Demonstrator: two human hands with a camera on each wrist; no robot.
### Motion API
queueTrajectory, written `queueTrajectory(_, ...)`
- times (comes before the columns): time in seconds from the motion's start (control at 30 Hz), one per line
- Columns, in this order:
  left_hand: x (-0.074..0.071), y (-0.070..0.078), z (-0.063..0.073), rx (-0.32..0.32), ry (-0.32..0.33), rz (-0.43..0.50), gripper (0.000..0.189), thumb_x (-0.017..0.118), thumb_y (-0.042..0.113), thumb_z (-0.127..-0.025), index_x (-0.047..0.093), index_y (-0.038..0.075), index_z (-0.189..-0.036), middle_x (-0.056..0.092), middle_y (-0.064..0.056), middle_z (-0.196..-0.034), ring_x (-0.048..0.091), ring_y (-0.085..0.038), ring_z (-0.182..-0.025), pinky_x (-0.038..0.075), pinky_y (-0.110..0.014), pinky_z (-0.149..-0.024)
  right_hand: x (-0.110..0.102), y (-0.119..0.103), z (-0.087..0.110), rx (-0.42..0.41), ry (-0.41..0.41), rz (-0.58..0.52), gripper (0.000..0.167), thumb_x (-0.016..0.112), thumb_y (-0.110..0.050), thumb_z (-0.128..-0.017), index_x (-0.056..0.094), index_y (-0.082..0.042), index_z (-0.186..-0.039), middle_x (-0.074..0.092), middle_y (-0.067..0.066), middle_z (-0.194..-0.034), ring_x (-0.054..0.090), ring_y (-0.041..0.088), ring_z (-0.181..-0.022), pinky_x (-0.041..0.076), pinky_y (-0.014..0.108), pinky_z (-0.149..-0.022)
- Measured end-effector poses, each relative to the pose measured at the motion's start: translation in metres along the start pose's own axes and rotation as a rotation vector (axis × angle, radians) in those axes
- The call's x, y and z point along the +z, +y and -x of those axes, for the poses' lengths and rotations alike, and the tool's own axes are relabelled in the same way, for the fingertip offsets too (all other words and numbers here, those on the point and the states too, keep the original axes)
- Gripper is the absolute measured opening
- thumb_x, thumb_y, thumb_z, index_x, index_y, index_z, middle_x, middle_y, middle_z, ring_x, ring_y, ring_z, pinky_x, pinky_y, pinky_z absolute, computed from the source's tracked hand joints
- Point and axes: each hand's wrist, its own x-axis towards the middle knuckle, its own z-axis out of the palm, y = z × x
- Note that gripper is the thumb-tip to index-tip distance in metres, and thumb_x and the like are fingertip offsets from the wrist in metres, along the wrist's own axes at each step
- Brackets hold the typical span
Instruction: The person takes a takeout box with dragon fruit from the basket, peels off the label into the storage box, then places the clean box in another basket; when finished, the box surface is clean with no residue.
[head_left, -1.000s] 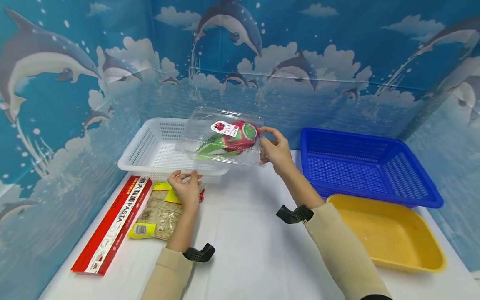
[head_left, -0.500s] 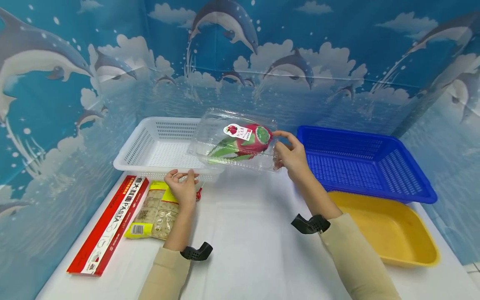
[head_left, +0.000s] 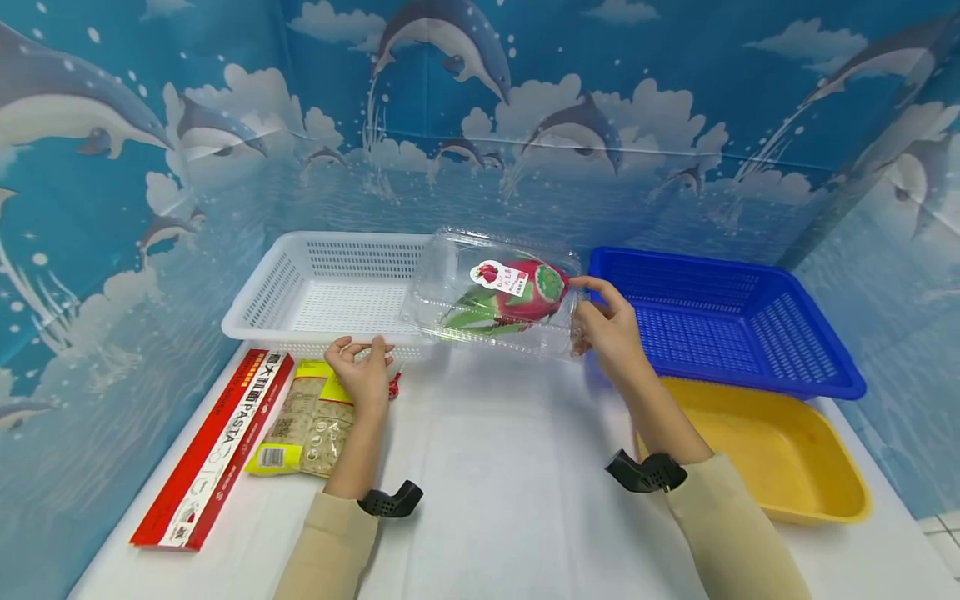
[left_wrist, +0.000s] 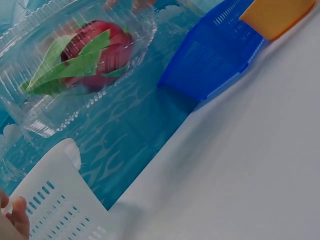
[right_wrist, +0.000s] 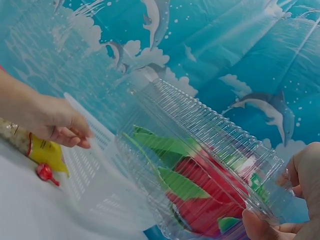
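My right hand (head_left: 611, 333) pinches the right end of a clear plastic clamshell box (head_left: 442, 292), thumb below and fingers above. Inside lies a red dragon fruit (head_left: 525, 304) with green scales; a white label (head_left: 498, 277) is on the lid. The box is held up in the air, its left end overlapping the right end of a white slotted basket (head_left: 258, 283) in the head view. At the front rim of that basket, my left hand (head_left: 363, 375) grips the edge between thumb and fingers. The right wrist view shows the green scales (right_wrist: 185, 185) through the ribbed plastic.
Left of my left arm lie a red and white pasta box (head_left: 217, 450) and a yellow-ended clear food packet (head_left: 307, 421). A small red item (head_left: 393, 385) sits beside it. On the right stand a blue slotted basket (head_left: 806, 333) and a yellow tub (head_left: 780, 433).
My right hand has carried the clamshell box rightward and slightly lower, away from over the white basket. The left hand keeps its place at the rim.
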Motion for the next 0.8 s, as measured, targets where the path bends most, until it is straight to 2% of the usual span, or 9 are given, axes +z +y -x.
queueTrajectory(0.2, 0.0, -0.001, 0.0, 0.008, 0.003, -0.007, 0.041, 0.063, -0.006, -0.089, 0.034, 0.003, -0.116, 0.049, -0.01, -0.091, 0.064, -0.014, -0.059, 0.054, -0.019, -0.054, -0.014, 0.001, 0.014, -0.013, -0.009, 0.062, 0.042, 0.046, -0.006, -0.091, 0.054, -0.011, -0.132, 0.052, 0.001, -0.067, 0.049, 0.013, -0.052, 0.051, 0.027, -0.046)
queueTrajectory(0.43, -0.001, 0.0, 0.001, -0.004, -0.007, 0.005, 0.042, 0.064, -0.005, -0.089, 0.034, 0.005, -0.116, 0.047, -0.009, -0.091, 0.065, -0.018, -0.061, 0.054, -0.02, -0.054, -0.025, 0.005, 0.032, -0.014, -0.029, 0.083, 0.042, 0.045, -0.003, -0.091, 0.052, -0.007, -0.133, 0.053, 0.003, -0.07, 0.05, 0.015, -0.052, 0.052, 0.029, -0.045)
queueTrajectory(0.8, 0.0, 0.003, 0.001, -0.031, 0.003, -0.005, 0.042, 0.064, -0.003, -0.09, 0.033, 0.003, -0.117, 0.047, -0.01, -0.091, 0.064, -0.012, -0.057, 0.054, -0.019, -0.053, -0.03, 0.021, 0.058, -0.027, -0.04, 0.11, 0.037, 0.043, -0.002, -0.093, 0.056, -0.01, -0.128, 0.054, 0.007, -0.074, 0.049, 0.017, -0.055, 0.052, 0.028, -0.047)
